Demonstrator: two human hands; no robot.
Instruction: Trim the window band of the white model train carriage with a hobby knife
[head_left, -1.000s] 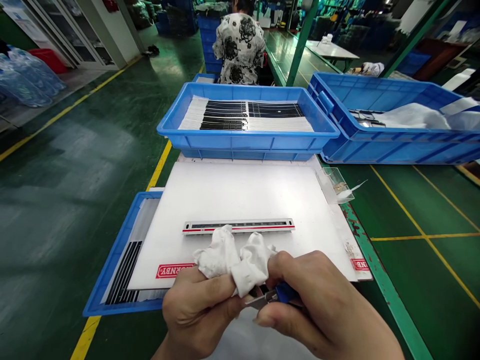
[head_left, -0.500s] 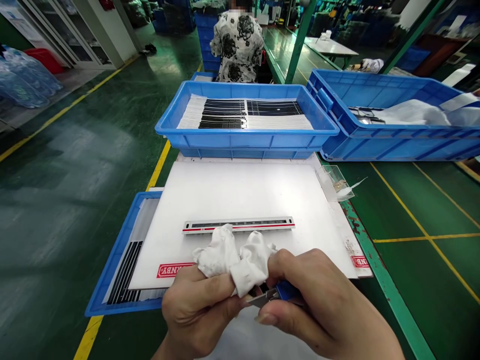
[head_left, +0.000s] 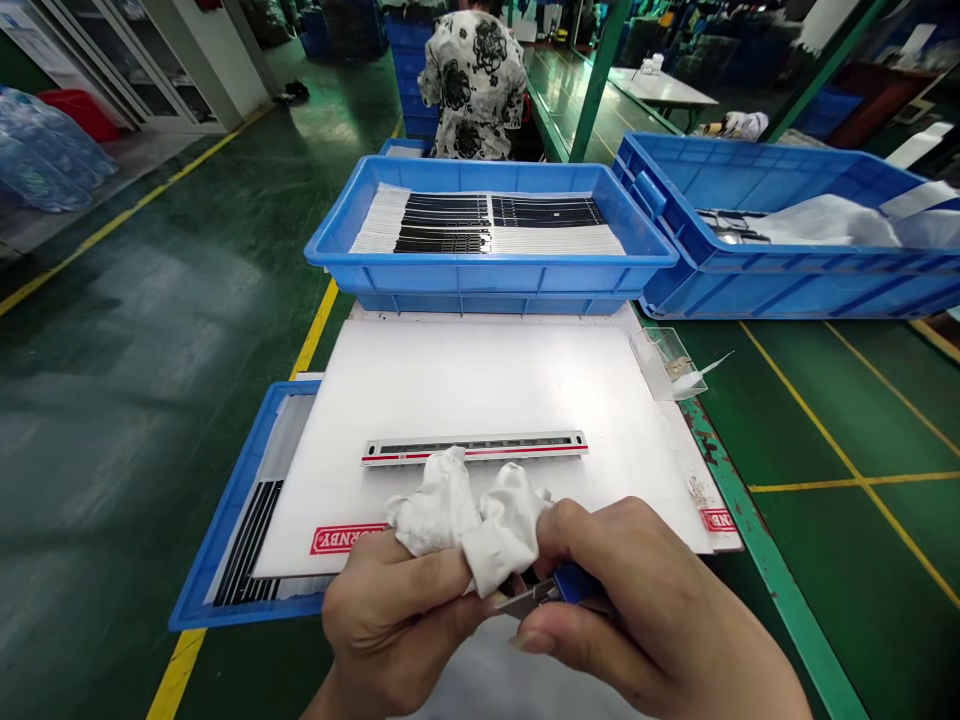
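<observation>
While both hands work close together at the bottom of the view, the left hand and the right hand grip a crumpled white cotton cloth, its soft folds bunched into 2 rounded lumps. The left fingers lie pressed together, curled against the cloth. The right fingers pinch a small tool with a glossy blue handle and a flat steel tip, which shows just below the cloth.

Just beyond the cloth, a long, slim model train carriage shell of silver-grey material with a red stripe and a black window band lies flat on a smooth white plastic board. A red Hornby label marks the board's near edge. A clear acrylic box sits at its far right corner.

A blue plastic tray holding black strips lies partly under the board on the left. Ahead, a shallow blue plastic tray holds rows of black-and-white strips. A deep blue plastic crate holds white sheeting. Farther off stands a co-worker in a black-and-white floral blouse.
</observation>
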